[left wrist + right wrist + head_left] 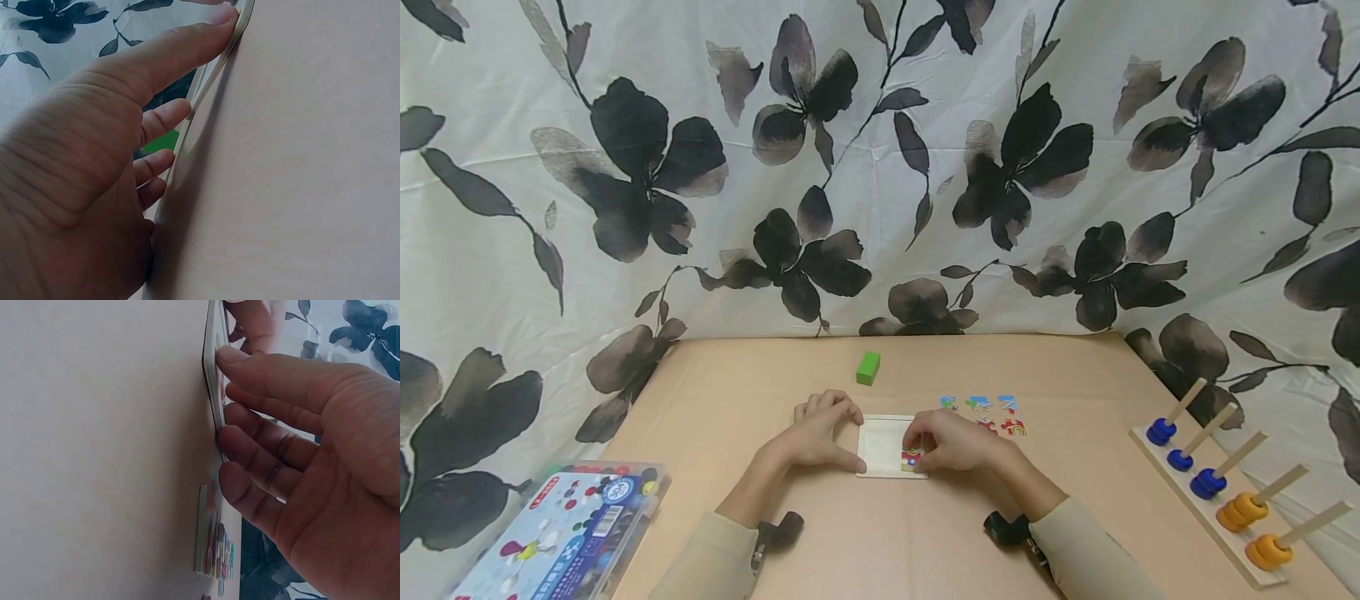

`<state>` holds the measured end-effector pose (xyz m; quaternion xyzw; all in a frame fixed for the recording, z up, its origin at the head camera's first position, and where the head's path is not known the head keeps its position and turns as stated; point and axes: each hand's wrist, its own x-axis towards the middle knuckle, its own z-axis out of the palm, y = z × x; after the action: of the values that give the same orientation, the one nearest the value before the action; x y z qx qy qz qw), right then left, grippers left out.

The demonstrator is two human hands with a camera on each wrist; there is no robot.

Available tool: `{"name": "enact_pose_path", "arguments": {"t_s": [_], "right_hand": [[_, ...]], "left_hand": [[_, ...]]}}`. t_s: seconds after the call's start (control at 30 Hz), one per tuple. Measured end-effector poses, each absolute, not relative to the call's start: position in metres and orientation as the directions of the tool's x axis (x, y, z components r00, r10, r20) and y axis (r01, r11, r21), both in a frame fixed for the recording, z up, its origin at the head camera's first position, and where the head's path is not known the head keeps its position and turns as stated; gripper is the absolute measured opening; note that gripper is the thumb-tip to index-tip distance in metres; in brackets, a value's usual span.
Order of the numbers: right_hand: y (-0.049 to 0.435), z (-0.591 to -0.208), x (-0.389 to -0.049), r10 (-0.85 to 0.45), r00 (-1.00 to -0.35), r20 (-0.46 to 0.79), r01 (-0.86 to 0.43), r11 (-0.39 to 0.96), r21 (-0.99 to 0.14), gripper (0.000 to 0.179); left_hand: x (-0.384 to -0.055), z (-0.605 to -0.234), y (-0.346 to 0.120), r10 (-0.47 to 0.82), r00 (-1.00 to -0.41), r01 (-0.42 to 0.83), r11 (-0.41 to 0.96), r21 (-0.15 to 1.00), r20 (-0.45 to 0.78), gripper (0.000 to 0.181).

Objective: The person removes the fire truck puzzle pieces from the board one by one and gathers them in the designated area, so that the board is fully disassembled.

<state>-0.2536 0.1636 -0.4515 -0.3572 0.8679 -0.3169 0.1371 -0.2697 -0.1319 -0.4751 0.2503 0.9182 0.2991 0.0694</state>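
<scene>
A small white rectangular puzzle tray [880, 446] lies on the table. My left hand [826, 433] touches its left side, thumb near the lower corner and forefinger near the upper one; in the left wrist view the thumb [187, 56] is nearly straight along the rim. At the tray's lower right is a red-and-yellow picture puzzle piece [911, 457], pinched between thumb and forefinger of my right hand [958, 442]. That hand covers the tray's right side. Several loose puzzle pieces [1013, 427], blue and red, lie beyond it, some partly hidden by the hand.
A green block [868, 367] lies behind the tray. On the right stands a peg board [1206, 508] with blue and orange rings. A clear-lidded box [561, 533] with a molecule picture sits at the front left. A floral cloth [880, 167] hangs behind the table.
</scene>
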Motion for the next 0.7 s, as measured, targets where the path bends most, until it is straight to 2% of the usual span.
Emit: {"name": "enact_pose_path", "arguments": {"t_s": [0.3,0.53,0.7], "right_hand": [[0.1601,-0.4528,-0.2537,-0.708,-0.706,-0.026,-0.538,0.561,-0.629,0.021],[0.1585,-0.454,-0.2538,-0.705,-0.708,-0.049,-0.531,0.576,-0.622,0.02],[0.1572,-0.4534,-0.2536,-0.712,-0.7,-0.055,-0.534,0.574,-0.621,0.018]], "left_hand": [[-0.2694,-0.476,-0.1322,0.509,-0.859,0.439,0.679,0.588,0.053,0.065],[-0.2696,-0.4746,-0.1316,0.508,-0.861,0.424,0.691,0.585,0.025,0.066],[-0.2707,-0.4788,-0.1322,0.511,-0.858,0.44,0.67,0.598,0.059,0.066]]}}
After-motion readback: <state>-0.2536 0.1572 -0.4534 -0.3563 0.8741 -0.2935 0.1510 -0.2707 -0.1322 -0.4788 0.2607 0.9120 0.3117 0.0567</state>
